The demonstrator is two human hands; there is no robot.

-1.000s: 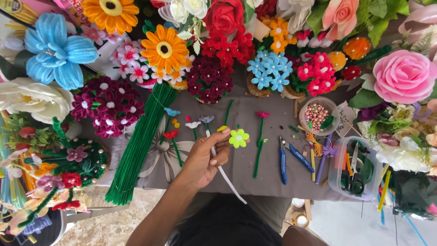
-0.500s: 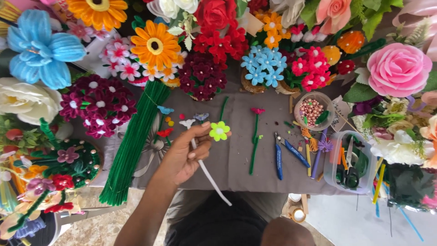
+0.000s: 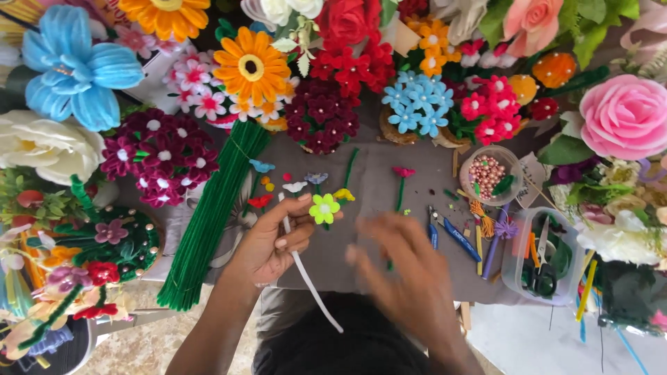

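Near the table's (image 3: pixel 389 201) front edge: left hand (image 3: pixel 267 243), fingers (image 3: pixel 300 205) pinched on a white pipe-cleaner stem (image 3: pixel 306 278) beside a lime-green flower (image 3: pixel 324 208). Right hand (image 3: pixel 406 271) blurred alongside, grip impossible to tell. Best done pinching firmly just below the bloom, stem upright.

Clear plastic tub (image 3: pixel 517 267), table's right.

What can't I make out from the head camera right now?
- Right hand: motion-blurred; fingers and any contents unreadable.
- White stem in the left hand: its upper part is covered by the fingers.
- Clear tub: tools inside too small and jumbled to tell apart.
- Pink rose: cut by right edge.
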